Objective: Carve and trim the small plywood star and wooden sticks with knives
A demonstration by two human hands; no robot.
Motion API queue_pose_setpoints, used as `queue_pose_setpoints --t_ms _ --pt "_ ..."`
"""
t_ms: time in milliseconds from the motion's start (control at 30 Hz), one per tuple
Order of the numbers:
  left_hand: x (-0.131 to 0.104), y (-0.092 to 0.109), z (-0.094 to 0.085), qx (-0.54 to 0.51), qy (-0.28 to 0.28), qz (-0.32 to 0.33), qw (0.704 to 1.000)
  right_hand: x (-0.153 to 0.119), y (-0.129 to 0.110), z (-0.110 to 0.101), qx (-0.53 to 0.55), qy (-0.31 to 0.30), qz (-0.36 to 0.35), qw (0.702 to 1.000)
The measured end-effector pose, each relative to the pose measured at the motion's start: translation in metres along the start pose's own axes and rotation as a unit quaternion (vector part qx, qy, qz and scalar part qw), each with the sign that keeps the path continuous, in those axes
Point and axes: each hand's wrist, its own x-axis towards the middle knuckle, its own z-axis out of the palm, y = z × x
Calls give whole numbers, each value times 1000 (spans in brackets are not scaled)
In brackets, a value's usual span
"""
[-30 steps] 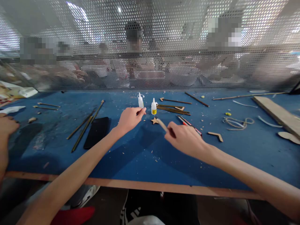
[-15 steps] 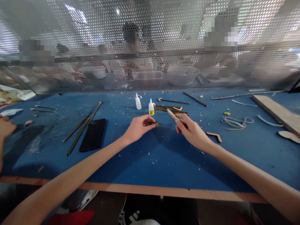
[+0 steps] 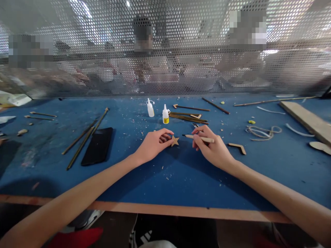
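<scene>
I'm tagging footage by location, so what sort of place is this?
Likely a shared craft workshop or classroom: thin sticks and a small nozzle bottle on a blue table, a star cutout at the left hand, and people beyond a perforated screen.

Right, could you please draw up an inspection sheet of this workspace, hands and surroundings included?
Surface: blue tabletop, littered with small chips.
Things in hand: wooden star; pale pencil-like tool.
Clutter: white nozzle bottles, black phone, thin sticks, wooden board.
Left hand: pinches the star.
Right hand: grips the tool, dark tip towards the star.
Cables: nothing seen; loose string lies at right.
Surroundings: perforated screen behind the tabletop; people beyond it, blurred.
</scene>
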Motion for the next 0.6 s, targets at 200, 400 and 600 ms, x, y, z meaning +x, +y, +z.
queue_pose_setpoints --t_ms 200,400,600 --pt "-6 6 -1 10 -12 -2 1000 10 6 -11 -87 73 1 994" --pt "-7 6 0 -12 18 28 999 -4 -11 -4 73 -25 -18 997" --pt "-7 6 2 31 9 53 998 -12 -6 8 127 -66 -6 990"
